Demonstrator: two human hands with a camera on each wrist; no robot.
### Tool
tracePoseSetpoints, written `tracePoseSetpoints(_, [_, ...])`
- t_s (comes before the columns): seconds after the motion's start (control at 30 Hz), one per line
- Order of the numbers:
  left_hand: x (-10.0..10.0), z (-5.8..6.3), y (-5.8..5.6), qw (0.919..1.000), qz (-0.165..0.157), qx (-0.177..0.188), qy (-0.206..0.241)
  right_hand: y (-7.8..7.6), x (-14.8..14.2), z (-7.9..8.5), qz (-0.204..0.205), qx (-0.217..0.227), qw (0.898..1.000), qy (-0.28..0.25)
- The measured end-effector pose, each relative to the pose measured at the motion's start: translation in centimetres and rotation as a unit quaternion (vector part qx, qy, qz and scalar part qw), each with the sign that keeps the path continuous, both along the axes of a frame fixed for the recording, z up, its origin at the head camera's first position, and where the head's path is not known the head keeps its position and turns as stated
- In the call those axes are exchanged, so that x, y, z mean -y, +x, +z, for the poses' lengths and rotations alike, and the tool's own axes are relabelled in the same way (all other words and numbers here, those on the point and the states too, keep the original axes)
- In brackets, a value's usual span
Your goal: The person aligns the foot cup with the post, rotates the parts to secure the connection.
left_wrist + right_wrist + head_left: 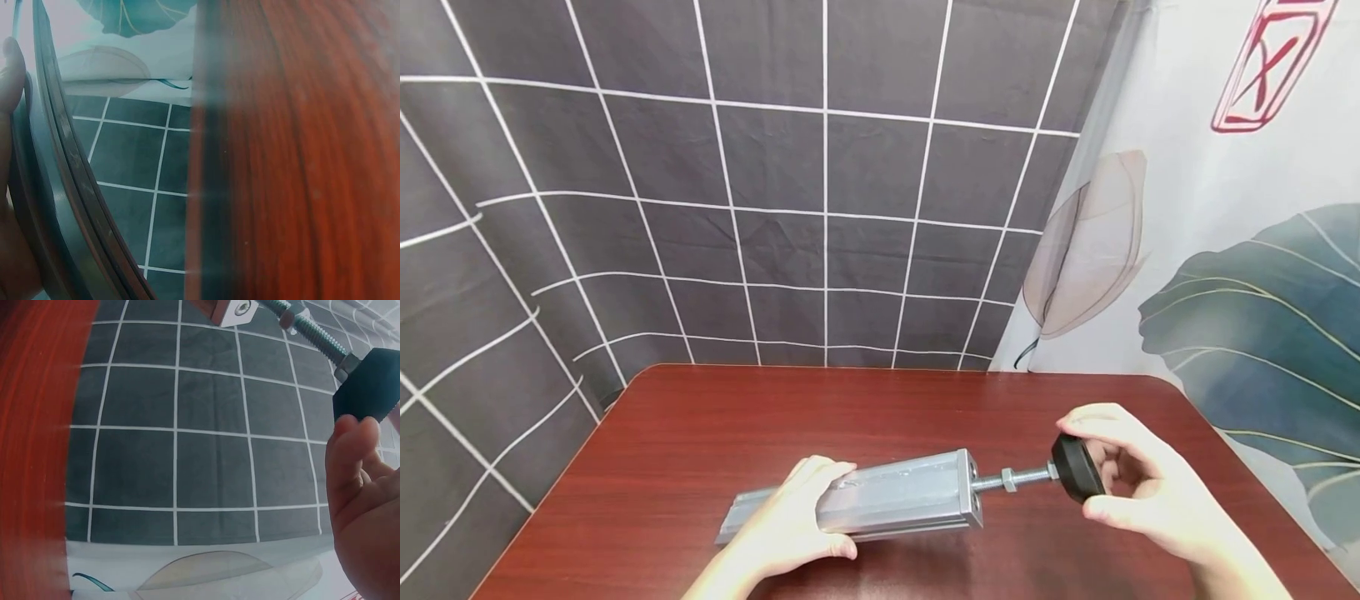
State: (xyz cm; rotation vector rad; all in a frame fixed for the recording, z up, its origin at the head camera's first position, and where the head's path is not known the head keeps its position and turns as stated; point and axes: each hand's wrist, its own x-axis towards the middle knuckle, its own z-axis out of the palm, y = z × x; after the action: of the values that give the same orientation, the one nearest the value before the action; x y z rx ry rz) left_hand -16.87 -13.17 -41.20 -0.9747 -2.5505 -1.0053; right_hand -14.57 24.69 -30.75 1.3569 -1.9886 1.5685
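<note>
Clasping a silver boxy metal cylinder (898,496) was the left grip (796,523), over the red-brown wooden counter (737,425).
Right of it, the right grip (1157,482) pinched the black faceted cap (1075,468) on the threaded steel rod (1032,476), apparently supporting that end.

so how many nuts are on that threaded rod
2: one nut partway along the threaded rod, another nut against the black end piece in the right hand. Any inside the metal body would be hidden.

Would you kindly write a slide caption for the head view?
Left hand grips a metal bar; right hand pinches the black cap at its rod's end.
</note>
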Motion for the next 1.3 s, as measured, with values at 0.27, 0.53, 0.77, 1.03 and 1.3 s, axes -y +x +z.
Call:
tracePoseSetpoints(0.27, [-0.1, 0.1, 0.2, 1.0000, 0.002, -0.001, 0.000, -0.2, 0.8, 0.4, 0.027, -0.024, 0.999, -0.013])
tracePoseSetpoints(0.53, [0.0, 0.2, 0.4, 1.0000, 0.005, 0.004, -0.004, -0.2, 0.9, 0.4, 0.031, -0.040, 0.999, -0.013])
tracePoseSetpoints(0.77, [0.2, 0.1, 0.5, 1.0000, 0.006, 0.002, -0.005, -0.1, 0.1, -0.1, -0.007, -0.043, 0.999, 0.023])
tracePoseSetpoints(1.03, [0.3, -0.2, 0.3, 1.0000, -0.004, 0.007, 0.002, 0.3, -1.2, 0.1, 0.038, 0.022, 0.996, 0.076])
tracePoseSetpoints(1.3, [0.5, 0.0, 0.3, 0.9999, -0.005, 0.010, 0.004, 0.5, -1.9, 0.1, 0.089, 0.098, 0.986, 0.096])
